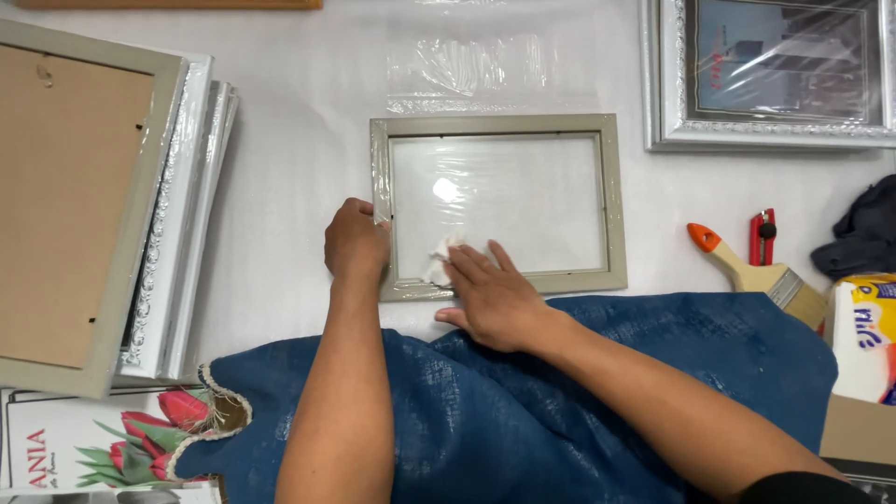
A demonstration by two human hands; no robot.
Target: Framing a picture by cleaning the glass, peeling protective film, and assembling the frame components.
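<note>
A grey-beige picture frame [611, 201] with a glass pane lies flat on the white table in front of me. My left hand [356, 243] grips its lower left corner. My right hand [492, 297] rests flat on the lower part of the glass, fingers pressing a small white crumpled cloth [437, 262] against the pane. Both forearms reach over a blue denim cloth [653, 373] spread along the table's near side.
A stack of frames [140, 215] lies at the left, a silver ornate frame [775, 131] at the top right. A clear plastic sheet [476, 70] sits behind the frame. A paintbrush [756, 275], a red cutter [763, 235] and a cardboard box [863, 373] are at the right; a tulip print [112, 439] at bottom left.
</note>
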